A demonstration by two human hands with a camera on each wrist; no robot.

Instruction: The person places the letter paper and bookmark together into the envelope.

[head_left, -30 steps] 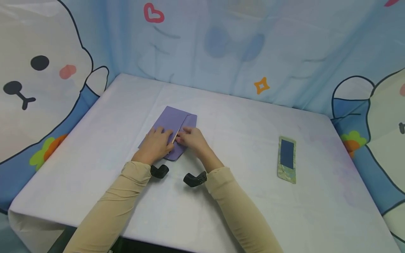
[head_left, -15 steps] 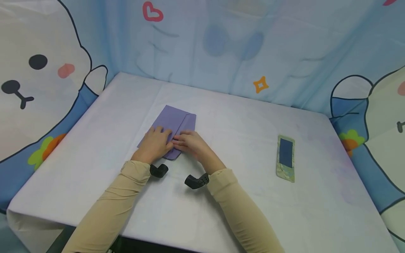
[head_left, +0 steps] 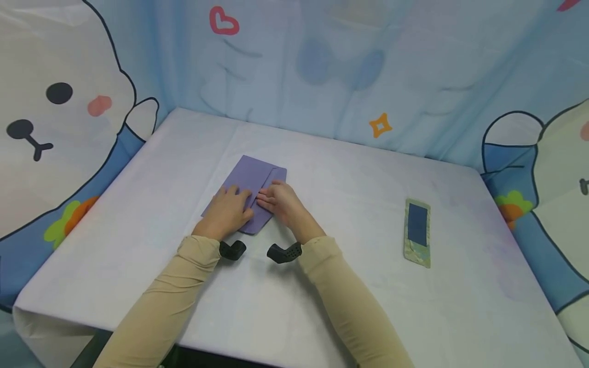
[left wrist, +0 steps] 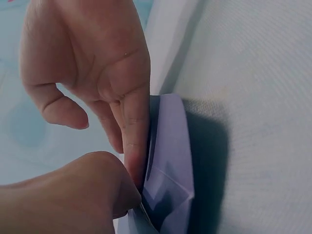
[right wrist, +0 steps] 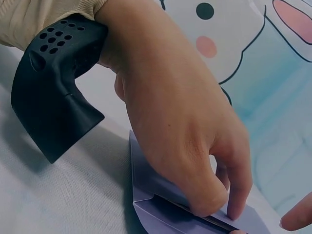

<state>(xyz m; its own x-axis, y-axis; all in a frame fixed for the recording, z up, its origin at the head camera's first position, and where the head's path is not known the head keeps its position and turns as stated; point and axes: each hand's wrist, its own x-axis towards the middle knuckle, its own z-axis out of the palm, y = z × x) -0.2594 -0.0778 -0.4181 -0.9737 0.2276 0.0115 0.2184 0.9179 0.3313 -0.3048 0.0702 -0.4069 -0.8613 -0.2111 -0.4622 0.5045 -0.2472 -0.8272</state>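
A purple envelope (head_left: 248,171) lies aslant on the table, its flap running along its right side. Spread over the envelope's left part, my left hand (head_left: 224,212) presses it down; the right wrist view shows that left hand (right wrist: 180,112) with thumb and forefinger tips on the paper by the flap edge. My right hand (head_left: 284,207) lies at the flap, fingers reaching to its edge. From the left wrist view, the right hand (left wrist: 97,53) has fairly straight fingers touching the envelope (left wrist: 173,146), thumb held apart. The envelope's inside is hidden.
On the right of the white-covered table (head_left: 349,214) lies a narrow green patterned piece with a dark blue rectangle (head_left: 417,225). Black wrist cameras (head_left: 232,250) hang below both wrists. A blue cartoon curtain (head_left: 294,66) rises behind the table's back edge.
My right hand slid down the flap edge towards my left thumb, then back up along it. The pale strip showing at the flap a second ago is out of sight. Left hand and envelope have stayed put.
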